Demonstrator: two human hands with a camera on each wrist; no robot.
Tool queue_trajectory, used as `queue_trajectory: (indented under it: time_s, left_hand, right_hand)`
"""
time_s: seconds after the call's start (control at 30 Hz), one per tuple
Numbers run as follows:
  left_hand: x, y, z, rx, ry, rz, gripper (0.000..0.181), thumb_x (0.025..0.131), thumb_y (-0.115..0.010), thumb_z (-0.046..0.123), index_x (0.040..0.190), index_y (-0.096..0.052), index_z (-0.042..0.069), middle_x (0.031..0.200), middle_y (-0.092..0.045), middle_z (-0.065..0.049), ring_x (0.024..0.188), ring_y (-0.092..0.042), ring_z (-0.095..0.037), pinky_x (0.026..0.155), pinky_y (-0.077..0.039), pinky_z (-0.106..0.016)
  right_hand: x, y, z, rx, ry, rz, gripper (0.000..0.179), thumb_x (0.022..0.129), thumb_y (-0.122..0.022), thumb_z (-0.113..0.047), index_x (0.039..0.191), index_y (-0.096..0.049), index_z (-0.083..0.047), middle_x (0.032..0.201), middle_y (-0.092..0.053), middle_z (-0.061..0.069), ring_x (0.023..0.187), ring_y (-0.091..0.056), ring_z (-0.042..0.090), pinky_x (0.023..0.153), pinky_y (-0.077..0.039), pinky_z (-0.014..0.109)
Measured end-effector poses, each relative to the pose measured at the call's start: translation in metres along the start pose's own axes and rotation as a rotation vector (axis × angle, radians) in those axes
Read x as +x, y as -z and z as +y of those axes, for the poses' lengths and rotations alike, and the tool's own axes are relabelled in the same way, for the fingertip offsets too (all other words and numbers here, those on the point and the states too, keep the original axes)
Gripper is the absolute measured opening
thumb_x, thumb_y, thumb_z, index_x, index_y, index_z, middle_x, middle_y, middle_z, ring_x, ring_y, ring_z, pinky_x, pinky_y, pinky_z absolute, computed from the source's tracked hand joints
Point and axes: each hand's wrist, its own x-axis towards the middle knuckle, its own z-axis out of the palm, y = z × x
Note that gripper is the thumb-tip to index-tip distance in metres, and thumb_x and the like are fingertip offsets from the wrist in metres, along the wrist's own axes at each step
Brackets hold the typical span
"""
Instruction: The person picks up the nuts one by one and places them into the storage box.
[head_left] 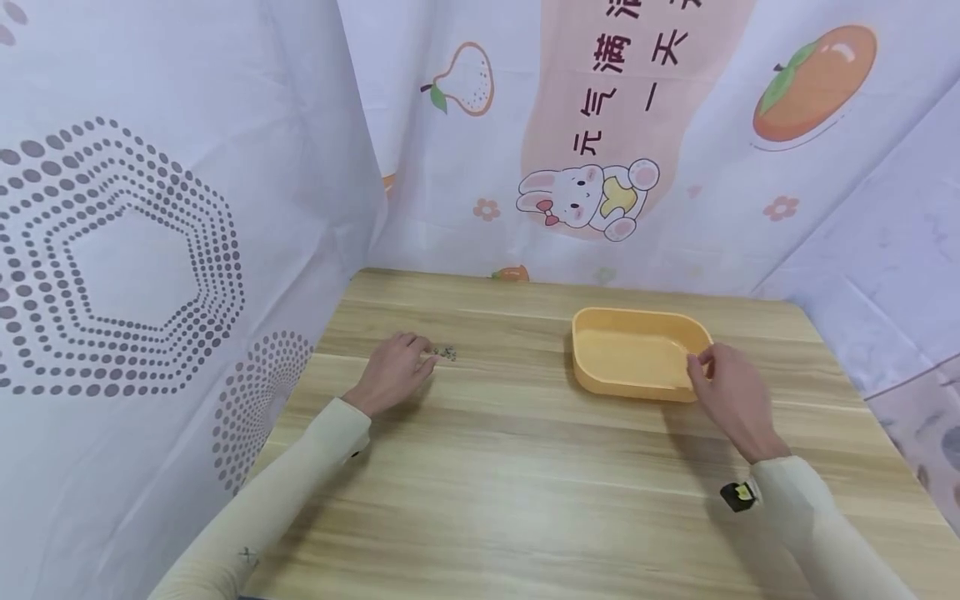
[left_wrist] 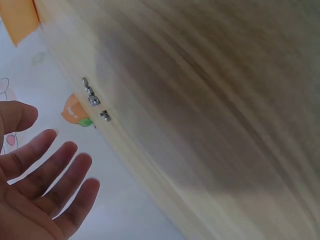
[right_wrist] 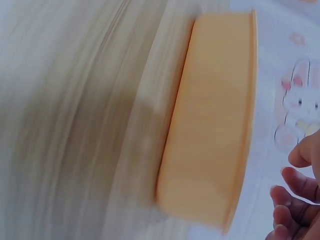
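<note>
Several small silvery metal pieces (left_wrist: pixel 93 100) lie on the wooden table in the left wrist view, too small to name exactly. My left hand (head_left: pixel 393 371) is just left of these pieces (head_left: pixel 446 353), low over the table. In the left wrist view the fingers of the left hand (left_wrist: pixel 45 185) are spread, with nothing between them. A shallow yellow-orange plastic tray (head_left: pixel 633 389) stands on the right part of the table. At its right end, my right hand (head_left: pixel 733 396) overlaps the rim. Seen from the right wrist, loosely bent fingers (right_wrist: pixel 295 207) stand apart from the tray wall (right_wrist: pixel 212 120).
The wooden table (head_left: pixel 510 492) reaches back to a white curtain (head_left: pixel 450 192) printed with fruit and a rabbit. Another patterned curtain (head_left: pixel 127 250) hangs along the left side. A small black device (head_left: pixel 738 497) is at the right wrist.
</note>
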Motion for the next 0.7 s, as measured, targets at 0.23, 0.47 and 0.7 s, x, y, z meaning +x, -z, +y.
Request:
queue_trajectory:
  time_s: [0.23, 0.47, 0.7]
  left_hand:
    - [0.0, -0.003, -0.008, -0.126, 0.108, -0.072, 0.015, 0.1, -0.068, 0.024, 0.104, -0.072, 0.009, 0.098, -0.07, -0.005, 0.081, -0.064, -0.018, 0.07, -0.054, -0.035]
    - [0.004, -0.009, -0.011, -0.202, 0.173, -0.138, 0.012, 0.1, -0.068, 0.022, 0.106, -0.071, 0.011, 0.096, -0.069, -0.001, 0.079, -0.062, -0.014, 0.069, -0.053, -0.034]
    - [0.008, -0.015, -0.015, -0.201, 0.155, -0.139, 0.013, 0.099, -0.07, 0.02, 0.104, -0.071, 0.008, 0.096, -0.07, -0.002, 0.081, -0.064, -0.017, 0.073, -0.055, -0.036]
  right_hand:
    - [-0.011, 0.008, 0.034, -0.02, -0.157, -0.047, 0.037, 0.105, -0.047, -0.035, 0.091, -0.061, -0.003, 0.075, -0.061, 0.012, 0.06, -0.053, 0.024, 0.049, -0.038, 0.034]
    - [-0.023, 0.005, 0.056, -0.025, -0.238, -0.13, 0.048, 0.106, -0.042, -0.045, 0.088, -0.058, -0.003, 0.077, -0.061, 0.013, 0.068, -0.056, 0.03, 0.056, -0.038, 0.035]
    - [-0.023, -0.003, 0.064, 0.047, -0.228, -0.187, 0.053, 0.108, -0.039, -0.05, 0.087, -0.058, -0.005, 0.073, -0.056, 0.008, 0.07, -0.052, 0.029, 0.06, -0.037, 0.036]
